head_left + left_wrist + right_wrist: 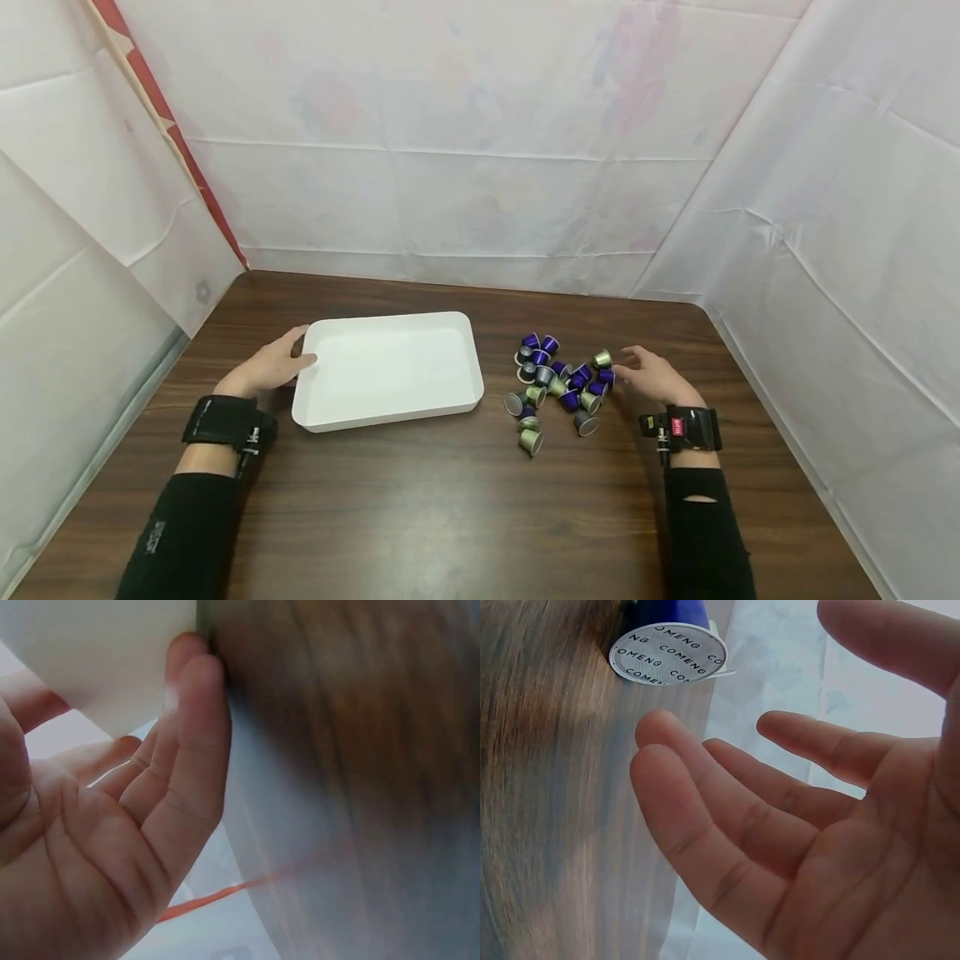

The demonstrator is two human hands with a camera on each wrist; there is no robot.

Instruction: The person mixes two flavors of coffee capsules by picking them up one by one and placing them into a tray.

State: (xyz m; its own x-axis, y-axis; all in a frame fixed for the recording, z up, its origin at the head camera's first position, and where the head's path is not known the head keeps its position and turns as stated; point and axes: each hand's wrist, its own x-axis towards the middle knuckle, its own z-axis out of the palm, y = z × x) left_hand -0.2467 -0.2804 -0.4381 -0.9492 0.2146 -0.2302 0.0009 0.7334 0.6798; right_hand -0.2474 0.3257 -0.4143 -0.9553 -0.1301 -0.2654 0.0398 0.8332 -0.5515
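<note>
A person sits at a dark wooden table (pixel 420 500) walled on three sides by white sheeting, with a black sleeve and a black wrist strap on each arm. The left hand (pixel 272 368) lies at the left end of a white tray (pixel 390 408), its fingers fairly straight and resting against the tray's near left corner; the thumb points along the rim. In the left wrist view the fingers (pixel 187 750) are straight and close together, their tips pressed to the tray's pale wall (pixel 97 652), and nothing is curled round it. The tray sits left of centre on the table, flat, and nothing shows inside it. To its right, a little apart from it, lies a loose pile of coffee capsules (pixel 558 383), mostly purple with some olive-green and grey ones, several tipped on their sides and a few strays nearer the person. The right hand (pixel 652 377) is at the right edge of that pile, palm turned inward, fingers spread and relaxed, holding nothing; its fingertips are just beside a purple capsule and an olive one at the pile's right end, though whether they touch cannot be told from the head view. In the right wrist view the fingers (pixel 727 817) are apart and open, and a blue capsule (pixel 669 645) with a printed foil lid lies on the table just beyond the fingertips, not touching them.
</note>
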